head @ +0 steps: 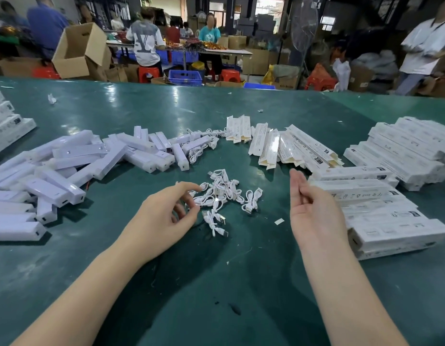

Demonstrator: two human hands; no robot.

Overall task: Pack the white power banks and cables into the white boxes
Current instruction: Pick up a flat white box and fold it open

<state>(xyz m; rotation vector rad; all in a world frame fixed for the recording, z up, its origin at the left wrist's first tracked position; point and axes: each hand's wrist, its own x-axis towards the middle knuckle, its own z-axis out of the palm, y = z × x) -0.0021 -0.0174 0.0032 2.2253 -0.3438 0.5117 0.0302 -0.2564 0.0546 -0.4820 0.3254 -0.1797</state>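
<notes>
A heap of white power banks (74,161) covers the left of the green table (216,283). Several small coiled white cables (224,193) lie in a loose pile at the centre. Flat, unfolded white boxes (291,146) fan out behind them, and filled white boxes (381,211) are stacked on the right. My left hand (166,216) hovers at the left edge of the cable pile, fingers curled, fingertips touching a cable without a clear hold. My right hand (313,208) is empty, fingers loosely together, beside the stacked boxes.
More white boxes (6,126) sit at the far left edge and a larger stack (411,146) at the far right. Scraps of paper (278,221) lie on the table. Beyond the far edge, people work at tables among cardboard cartons (76,51) and stools.
</notes>
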